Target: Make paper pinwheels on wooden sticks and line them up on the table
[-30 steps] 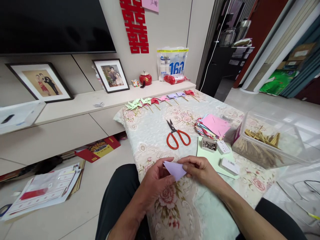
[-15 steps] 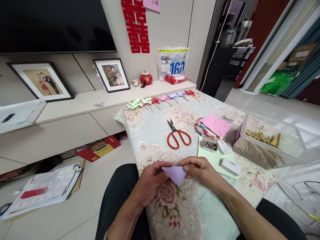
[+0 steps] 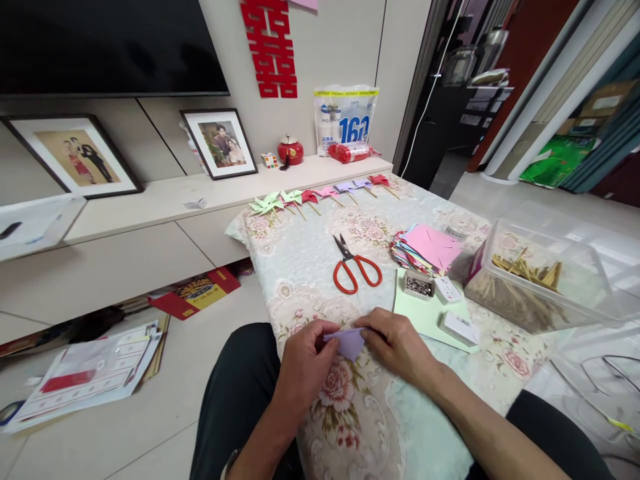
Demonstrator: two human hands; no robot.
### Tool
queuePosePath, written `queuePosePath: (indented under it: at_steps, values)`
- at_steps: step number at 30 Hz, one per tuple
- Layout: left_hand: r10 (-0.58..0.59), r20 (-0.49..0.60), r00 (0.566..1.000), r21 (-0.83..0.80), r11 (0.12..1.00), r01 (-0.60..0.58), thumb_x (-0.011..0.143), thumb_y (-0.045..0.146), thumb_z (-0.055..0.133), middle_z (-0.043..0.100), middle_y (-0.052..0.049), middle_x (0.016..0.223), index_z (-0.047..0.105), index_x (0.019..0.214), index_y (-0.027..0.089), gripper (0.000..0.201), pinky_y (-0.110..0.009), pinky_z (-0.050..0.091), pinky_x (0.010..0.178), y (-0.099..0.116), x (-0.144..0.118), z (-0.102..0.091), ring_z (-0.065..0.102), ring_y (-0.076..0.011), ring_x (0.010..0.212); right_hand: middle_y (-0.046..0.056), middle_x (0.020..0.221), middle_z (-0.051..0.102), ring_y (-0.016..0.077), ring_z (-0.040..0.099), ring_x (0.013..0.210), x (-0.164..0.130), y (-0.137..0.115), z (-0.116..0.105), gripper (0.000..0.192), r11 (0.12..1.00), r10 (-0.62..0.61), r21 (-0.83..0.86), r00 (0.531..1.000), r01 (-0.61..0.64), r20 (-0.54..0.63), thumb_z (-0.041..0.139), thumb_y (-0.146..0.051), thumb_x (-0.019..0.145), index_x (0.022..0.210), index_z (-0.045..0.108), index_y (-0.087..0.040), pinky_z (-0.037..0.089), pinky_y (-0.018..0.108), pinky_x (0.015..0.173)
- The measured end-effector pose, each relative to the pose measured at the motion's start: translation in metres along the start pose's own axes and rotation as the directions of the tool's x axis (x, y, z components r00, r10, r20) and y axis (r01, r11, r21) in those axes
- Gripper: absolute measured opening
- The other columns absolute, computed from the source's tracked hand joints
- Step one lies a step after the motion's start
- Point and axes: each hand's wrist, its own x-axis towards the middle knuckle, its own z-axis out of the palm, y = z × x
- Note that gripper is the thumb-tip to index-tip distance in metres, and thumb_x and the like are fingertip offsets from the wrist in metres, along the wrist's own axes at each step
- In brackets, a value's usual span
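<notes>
A small piece of folded purple paper (image 3: 351, 343) is held low over the flowered tablecloth, close to my body. My left hand (image 3: 309, 357) pinches its left side between thumb and fingers. At the paper's right corner, my right hand (image 3: 397, 340) has its fingers closed on the edge. Beyond both hands lie scissors (image 3: 357, 265) with red handles, blades parted and pointing away. To the right, a stack of cut paper squares (image 3: 431, 248) has a slit pink sheet on top. An open box of metal pins (image 3: 419, 285) sits on a pale green sheet (image 3: 407, 312).
Finished paper pinwheels (image 3: 327, 193) on sticks line the table's far edge. A clear plastic bin (image 3: 520, 300) of wooden sticks stands at the right. Small white boxes (image 3: 459, 328) rest on the green sheet. Behind is a cabinet top with framed photos (image 3: 220, 143).
The purple paper looks narrower now, its flat triangle tilted or bent between my fingers. Both hands have drawn slightly closer together. My view has shifted a little.
</notes>
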Motion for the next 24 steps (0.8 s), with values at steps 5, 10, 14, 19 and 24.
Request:
queuePosePath:
  at_steps: [5,10,14,19,24]
  values:
    - [0.166,-0.027,0.986,0.376,0.916,-0.143,0.087,0.019,0.054,0.073,-0.008,0.095,0.071,0.095,0.019,0.019,-0.041,0.047,0.087,0.003,0.0,0.005,0.066,-0.0264,0.093,0.007,0.09,0.063,0.0189,0.063,0.082,-0.002,0.002,0.005,0.025,0.993,-0.035,-0.112,0.999,0.034,-0.009,0.045,-0.014,0.095,0.105,0.068,-0.017,0.05,0.03,0.073]
    - [0.217,-0.039,0.975,0.52,0.838,-0.165,0.088,0.018,0.054,0.071,-0.009,0.093,0.069,0.094,0.019,0.017,-0.04,0.047,0.084,-0.002,0.003,0.013,0.064,-0.0264,0.093,0.009,0.101,0.061,0.0181,0.062,0.082,-0.004,-0.002,0.007,0.027,0.981,-0.041,-0.19,0.999,0.035,-0.026,0.043,-0.012,0.095,0.11,0.065,-0.018,0.052,0.03,0.072]
    - [0.2,-0.043,0.979,0.525,0.838,-0.148,0.088,0.019,0.054,0.07,-0.008,0.091,0.069,0.092,0.019,0.015,-0.038,0.048,0.083,-0.001,0.004,0.015,0.065,-0.0256,0.091,0.012,0.103,0.061,0.0234,0.058,0.093,-0.007,-0.008,0.003,0.021,0.965,-0.163,-0.213,0.986,0.152,-0.036,0.048,-0.016,0.095,0.108,0.065,-0.017,0.051,0.036,0.08]
    - [0.189,0.084,0.978,0.426,0.881,-0.206,0.089,0.022,0.055,0.069,-0.007,0.095,0.07,0.097,0.02,0.017,-0.037,0.048,0.082,0.001,0.007,-0.001,0.064,-0.024,0.091,0.011,0.106,0.064,0.0252,0.053,0.096,-0.01,-0.008,0.002,0.02,0.953,-0.196,-0.227,0.979,0.202,0.047,0.057,-0.017,0.093,0.111,0.065,-0.019,0.048,0.042,0.084]
    - [0.212,0.232,0.949,0.346,0.894,-0.284,0.082,0.019,0.066,0.066,-0.007,0.105,0.069,0.112,0.022,0.031,-0.036,0.05,0.083,-0.004,0.011,-0.019,0.064,-0.0229,0.093,0.011,0.108,0.064,0.0249,0.053,0.096,-0.01,-0.005,0.003,0.021,0.958,-0.163,-0.229,0.985,0.173,0.062,0.056,-0.017,0.094,0.113,0.066,-0.018,0.046,0.041,0.084]
